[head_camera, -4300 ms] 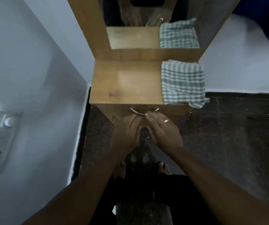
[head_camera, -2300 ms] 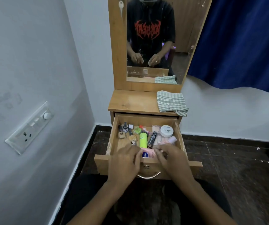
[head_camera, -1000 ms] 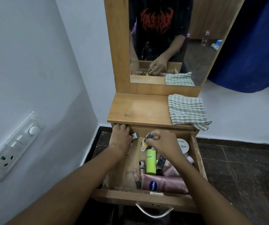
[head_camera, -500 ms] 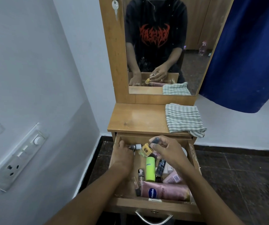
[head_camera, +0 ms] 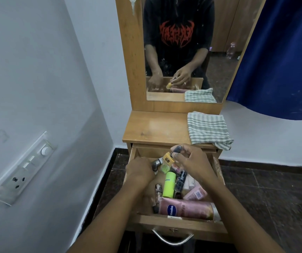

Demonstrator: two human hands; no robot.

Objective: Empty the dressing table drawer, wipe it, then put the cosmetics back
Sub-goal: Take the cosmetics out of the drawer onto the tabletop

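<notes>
The wooden drawer (head_camera: 175, 225) of the dressing table stands pulled out and holds several cosmetics: a pink lotion bottle (head_camera: 186, 209) lying across the front, a lime green tube (head_camera: 169, 184), a dark tube (head_camera: 180, 180) and small pale pink items (head_camera: 194, 193). My right hand (head_camera: 192, 161) is raised over the back of the drawer, shut on a small yellow bottle (head_camera: 168, 159) and a dark-capped item (head_camera: 178, 148). My left hand (head_camera: 140, 169) is down in the back left of the drawer, closed around a small silver-topped bottle (head_camera: 156, 163).
A folded green-and-white checked cloth (head_camera: 207, 131) lies on the right of the dressing table top (head_camera: 153, 129). The mirror (head_camera: 188, 48) rises behind it. A white wall with a switch panel (head_camera: 21, 170) is close on the left. A blue curtain (head_camera: 281, 57) hangs at right.
The closed drawer was pulled out. Both hands then reached into its back. In the last half second my right hand has lifted slightly with the yellow bottle; my left hand stays low.
</notes>
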